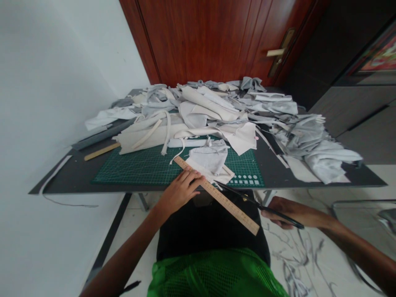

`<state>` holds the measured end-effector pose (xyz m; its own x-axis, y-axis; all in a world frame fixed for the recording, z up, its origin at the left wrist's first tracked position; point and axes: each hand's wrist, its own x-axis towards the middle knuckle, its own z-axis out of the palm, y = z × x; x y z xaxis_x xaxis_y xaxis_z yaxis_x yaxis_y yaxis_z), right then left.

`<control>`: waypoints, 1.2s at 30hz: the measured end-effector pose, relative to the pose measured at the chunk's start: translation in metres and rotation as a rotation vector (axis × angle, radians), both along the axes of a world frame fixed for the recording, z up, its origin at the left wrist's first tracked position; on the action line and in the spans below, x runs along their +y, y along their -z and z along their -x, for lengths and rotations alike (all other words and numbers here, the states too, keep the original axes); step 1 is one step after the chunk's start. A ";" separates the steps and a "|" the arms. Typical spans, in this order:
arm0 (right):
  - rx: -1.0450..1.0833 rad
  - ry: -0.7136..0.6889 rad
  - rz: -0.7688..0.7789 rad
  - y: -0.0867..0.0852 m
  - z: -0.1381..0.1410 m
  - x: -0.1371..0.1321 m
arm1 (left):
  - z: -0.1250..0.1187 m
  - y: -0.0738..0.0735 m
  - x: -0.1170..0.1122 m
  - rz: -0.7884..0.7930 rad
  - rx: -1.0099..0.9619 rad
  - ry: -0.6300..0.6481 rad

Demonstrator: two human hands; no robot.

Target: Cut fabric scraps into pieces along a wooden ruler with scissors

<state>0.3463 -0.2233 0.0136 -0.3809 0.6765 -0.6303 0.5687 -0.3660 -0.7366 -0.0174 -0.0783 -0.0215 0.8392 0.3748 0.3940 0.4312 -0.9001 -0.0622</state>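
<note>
Green cutting mat on a dark tabletop: left hand lies flat on a wooden ruler, pressing without gripping; right hand closed around black scissors, just past the near edge.

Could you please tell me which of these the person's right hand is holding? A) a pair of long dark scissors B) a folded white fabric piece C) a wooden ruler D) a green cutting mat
A: the right hand grips the long dark scissors off the table's edge, while the left hand presses on the wooden ruler.
</note>
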 end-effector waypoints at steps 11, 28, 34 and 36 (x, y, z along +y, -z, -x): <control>0.083 0.033 0.000 0.020 0.007 -0.006 | -0.003 -0.001 -0.002 0.013 -0.052 -0.014; 0.125 0.037 -0.036 0.018 0.025 -0.002 | -0.005 0.003 -0.005 0.071 -0.120 -0.078; 0.179 0.067 -0.010 0.024 0.028 -0.002 | -0.006 0.002 -0.006 0.023 -0.139 -0.072; 0.201 0.072 -0.022 0.026 0.028 -0.003 | -0.006 0.002 -0.007 0.010 -0.140 -0.076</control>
<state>0.3181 -0.2265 -0.0121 -0.4477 0.7194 -0.5311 0.3829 -0.3826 -0.8409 -0.0110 -0.0852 -0.0238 0.7455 0.4395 0.5010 0.5018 -0.8649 0.0120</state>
